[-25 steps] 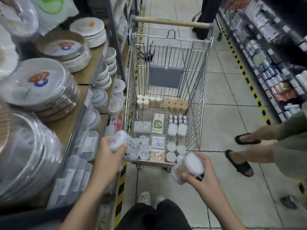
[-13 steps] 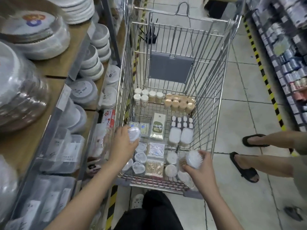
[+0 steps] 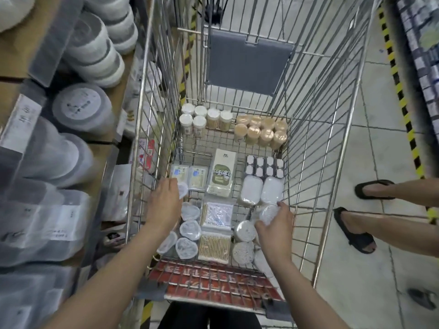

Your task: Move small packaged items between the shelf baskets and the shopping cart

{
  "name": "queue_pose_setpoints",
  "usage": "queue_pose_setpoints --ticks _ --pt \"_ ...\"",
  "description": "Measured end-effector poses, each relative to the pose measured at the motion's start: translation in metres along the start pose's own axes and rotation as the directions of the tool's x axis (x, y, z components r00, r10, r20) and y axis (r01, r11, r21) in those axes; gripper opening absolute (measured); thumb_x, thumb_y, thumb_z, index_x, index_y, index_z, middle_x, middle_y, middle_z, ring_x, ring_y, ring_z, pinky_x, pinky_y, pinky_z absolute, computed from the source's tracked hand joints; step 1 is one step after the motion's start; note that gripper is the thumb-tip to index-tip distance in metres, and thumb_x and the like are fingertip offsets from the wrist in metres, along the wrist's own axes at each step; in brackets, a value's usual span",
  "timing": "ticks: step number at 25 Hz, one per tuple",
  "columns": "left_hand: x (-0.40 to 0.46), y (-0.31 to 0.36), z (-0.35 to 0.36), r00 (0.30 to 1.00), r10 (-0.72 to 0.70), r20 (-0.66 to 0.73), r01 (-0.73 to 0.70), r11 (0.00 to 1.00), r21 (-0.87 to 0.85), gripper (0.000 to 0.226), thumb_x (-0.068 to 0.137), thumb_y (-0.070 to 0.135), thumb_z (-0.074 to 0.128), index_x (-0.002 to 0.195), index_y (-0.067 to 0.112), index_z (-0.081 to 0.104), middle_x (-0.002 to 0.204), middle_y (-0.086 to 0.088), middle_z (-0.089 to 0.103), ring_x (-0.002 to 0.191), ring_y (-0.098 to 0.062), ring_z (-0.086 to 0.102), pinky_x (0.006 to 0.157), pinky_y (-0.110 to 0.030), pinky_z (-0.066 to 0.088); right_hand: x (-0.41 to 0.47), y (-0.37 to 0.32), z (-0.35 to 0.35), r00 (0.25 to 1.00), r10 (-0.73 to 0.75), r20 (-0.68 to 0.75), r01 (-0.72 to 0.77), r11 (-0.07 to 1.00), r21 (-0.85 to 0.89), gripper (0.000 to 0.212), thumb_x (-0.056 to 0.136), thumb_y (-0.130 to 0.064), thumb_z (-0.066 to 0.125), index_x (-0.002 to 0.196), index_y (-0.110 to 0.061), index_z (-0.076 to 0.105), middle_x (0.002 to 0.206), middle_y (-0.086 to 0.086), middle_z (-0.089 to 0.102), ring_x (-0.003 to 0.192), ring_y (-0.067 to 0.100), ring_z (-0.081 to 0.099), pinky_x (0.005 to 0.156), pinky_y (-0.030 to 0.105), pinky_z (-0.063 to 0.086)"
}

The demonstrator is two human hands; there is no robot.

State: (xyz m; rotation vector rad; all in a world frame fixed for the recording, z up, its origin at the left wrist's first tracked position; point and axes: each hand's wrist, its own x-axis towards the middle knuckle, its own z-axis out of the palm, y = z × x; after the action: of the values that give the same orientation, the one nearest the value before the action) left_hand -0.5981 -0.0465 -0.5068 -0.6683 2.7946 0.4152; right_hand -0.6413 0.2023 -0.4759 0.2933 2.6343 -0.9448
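Both hands are down inside the shopping cart [image 3: 332,129] now; a second ago they hovered above its near rim, each carrying a container. The left hand [image 3: 165,205] has dropped to the near-left part of the cart floor, fingers curled round a small clear tub [image 3: 183,189], which sits just beyond the column of heart-shaped tubs [image 3: 190,211] and touches the flat blue-labelled packs [image 3: 187,176]. The right hand [image 3: 276,224] has come down at the near-right side, gripping a round cotton-swab container [image 3: 268,213] just above the white-lidded rounds [image 3: 244,231] already lined up there. That reads as two placements about to land, each item joining its own kind, so the cart rows are filling in.

Hard to call whether either container has touched the wire floor yet; the palms cover the undersides. The left thumb is out of sight. The shelf [image 3: 59,150] at left is smeared with motion blur, its baskets and labels unreadable. A bystander's sandalled feet [image 3: 356,233] stand cropped at the right edge.
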Motion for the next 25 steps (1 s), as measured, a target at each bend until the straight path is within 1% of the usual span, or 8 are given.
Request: queue_pose_setpoints --ticks 3,5,7,11,15,18,21,25 --pt "0.003 0.001 0.006 1.0 -0.005 0.026 0.004 0.999 0.052 0.046 0.082 0.002 0.062 0.124 0.002 0.045 0.12 -0.015 0.051 0.106 -0.029 0.052 0.081 -0.036 0.044 0.005 0.011 0.01 1.0 -0.01 -0.028 0.006 0.99 -0.141 0.063 0.083 -0.009 0.068 0.137 -0.007 0.035 0.133 0.012 0.04 0.12 0.026 0.043 0.092 0.026 0.036" --pt "0.003 0.001 0.01 0.999 0.0 0.045 -0.005 0.994 0.105 0.045 0.079 -0.004 0.06 0.122 0.0 0.047 0.12 -0.017 0.051 0.107 -0.031 0.051 0.082 -0.037 0.045 0.007 0.017 0.014 0.999 -0.027 -0.038 0.018 0.975 -0.223 0.06 0.082 -0.011 0.069 0.133 -0.006 0.038 0.129 0.012 0.042 0.117 0.028 0.044 0.091 0.033 0.041" --pt "0.003 -0.002 0.016 0.999 0.029 0.046 -0.036 0.987 0.155 0.046 0.073 -0.009 0.061 0.117 -0.002 0.05 0.115 -0.02 0.054 0.107 -0.034 0.053 0.083 -0.039 0.046 0.011 0.021 0.015 0.998 -0.051 -0.044 0.037 0.965 -0.26 0.06 0.082 -0.013 0.07 0.132 -0.005 0.039 0.128 0.012 0.043 0.117 0.028 0.045 0.092 0.035 0.042" --pt "0.005 -0.008 0.03 0.997 0.045 0.063 -0.059 0.968 0.245 0.045 0.072 -0.005 0.061 0.115 0.001 0.051 0.113 -0.017 0.056 0.106 -0.03 0.054 0.09 -0.036 0.045 0.022 0.026 0.018 0.997 -0.069 -0.034 0.057 0.957 -0.285 0.061 0.081 -0.012 0.071 0.132 -0.003 0.039 0.128 0.013 0.045 0.118 0.03 0.045 0.094 0.035 0.041" --pt "0.003 -0.009 0.033 0.994 0.048 0.1 -0.084 0.918 0.388 0.043 0.077 0.004 0.056 0.12 0.004 0.05 0.12 -0.014 0.055 0.113 -0.027 0.051 0.099 -0.035 0.038 0.028 0.039 0.024 0.999 0.014 0.035 0.001 0.92 -0.391 0.056 0.085 -0.017 0.067 0.132 -0.005 0.038 0.126 0.015 0.046 0.113 0.032 0.046 0.088 0.038 0.042" --pt "0.004 -0.008 0.031 0.984 0.044 0.172 -0.125 0.857 0.499 0.045 0.087 0.014 0.049 0.129 0.007 0.038 0.131 -0.011 0.047 0.123 -0.025 0.045 0.106 -0.034 0.029 0.035 0.04 0.028 0.988 0.081 0.129 -0.003 0.856 -0.517 0.054 0.09 -0.02 0.061 0.134 -0.006 0.035 0.127 0.016 0.042 0.114 0.032 0.045 0.087 0.037 0.043" --pt "0.004 -0.006 0.029 0.968 0.032 0.249 -0.184 0.764 0.618 0.049 0.091 0.017 0.042 0.136 0.002 0.029 0.133 -0.01 0.047 0.123 -0.023 0.045 0.11 -0.035 0.022 0.044 0.039 0.03 0.966 0.137 0.221 0.012 0.825 -0.566 0.056 0.094 -0.021 0.055 0.14 -0.007 0.028 0.132 0.017 0.037 0.12 0.033 0.042 0.09 0.038 0.043" --pt "0.006 -0.006 0.03 0.955 0.031 0.295 -0.236 0.682 0.692 0.056 0.092 0.02 0.039 0.142 -0.002 0.022 0.136 -0.009 0.044 0.125 -0.022 0.043 0.111 -0.035 0.019 0.05 0.04 0.034 0.929 0.149 0.338 0.088 0.799 -0.595 0.067 0.096 -0.024 0.047 0.148 0.0 0.009 0.144 0.017 0.029 0.13 0.033 0.031 0.102 0.037 0.035"
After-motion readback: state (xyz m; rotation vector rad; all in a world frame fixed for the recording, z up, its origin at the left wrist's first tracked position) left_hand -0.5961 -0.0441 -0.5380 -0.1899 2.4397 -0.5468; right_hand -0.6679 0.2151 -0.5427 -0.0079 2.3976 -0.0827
